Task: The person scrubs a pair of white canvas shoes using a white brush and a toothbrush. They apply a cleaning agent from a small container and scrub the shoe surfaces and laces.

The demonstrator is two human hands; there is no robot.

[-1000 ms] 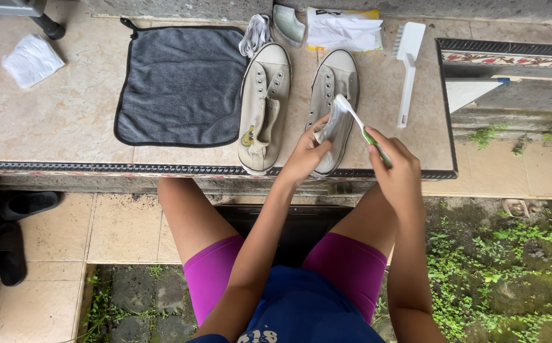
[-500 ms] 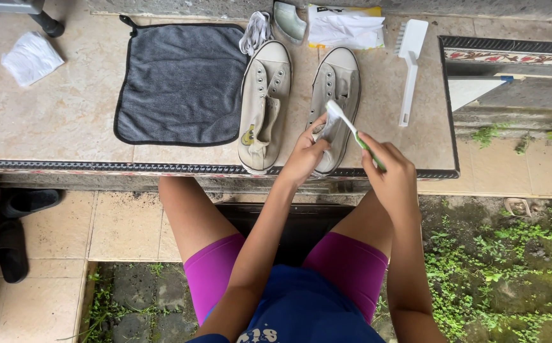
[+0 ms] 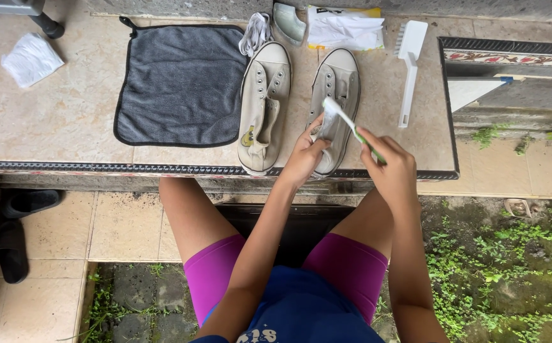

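Nearest the camera, the right hand (image 3: 393,168) is closed around the green handle of a toothbrush (image 3: 345,124), its white head angled up and to the left over the right shoe (image 3: 334,105). The toothbrush looks light and stiff — easy to steer from a pinch near the middle of the handle, though a wet handle could turn slippery. The left hand (image 3: 304,155) curls its fingers over the heel end of that shoe, thumb on the inner side, pinning it against the stone ledge (image 3: 53,121) near its front edge.

The shoe is a pale canvas sneaker with its laces out — it looks light, soft in the upper and firmer at the rubber sole and toe cap. The canvas would probably buckle under a squeeze, so the heel or the sole rim seems the better place to grip; the toe cap offers another firm hold. Just beside it to the left lies the left shoe (image 3: 263,105), tongue loose, untouched by either hand.

Further out, a dark grey cloth (image 3: 180,86) lies flat to the left of the shoes, and a white long-handled brush (image 3: 408,70) lies to the right, apart from both hands. At the far edge sit a bundle of white laces (image 3: 255,32), a small pale dish (image 3: 288,22) and a white packet (image 3: 344,28); a crumpled white tissue (image 3: 31,58) lies far left.
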